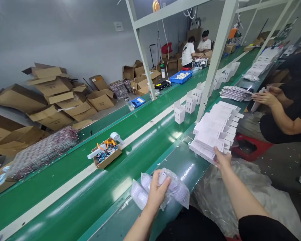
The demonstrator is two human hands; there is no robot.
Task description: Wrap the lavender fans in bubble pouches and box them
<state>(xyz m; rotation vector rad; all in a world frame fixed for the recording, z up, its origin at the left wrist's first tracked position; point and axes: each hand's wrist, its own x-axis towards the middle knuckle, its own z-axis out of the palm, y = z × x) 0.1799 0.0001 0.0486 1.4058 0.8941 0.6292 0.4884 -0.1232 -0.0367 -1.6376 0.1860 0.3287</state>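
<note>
My left hand [158, 189] is closed on a wrapped item, a whitish object showing under the thumb. Clear bubble-wrap pouches [179, 190] lie around it on the bench's near edge, and I cannot tell how many are separate. My right hand [222, 158] grips the near end of a white paper box [202, 150], lowest in an overlapping row of white boxes [213, 122] with flaps sticking out on the right. Its thumb is on top; the other fingers are partly hidden.
Opened white boxes [180, 113] stand on the green conveyor belt [140, 144]. A small carton [109, 160] of colourful packets, orange-handled tool and tape straddles the white strip. A frame post [213, 67] rises beyond the boxes. At right, a co-worker's hands [266, 97] hold white card.
</note>
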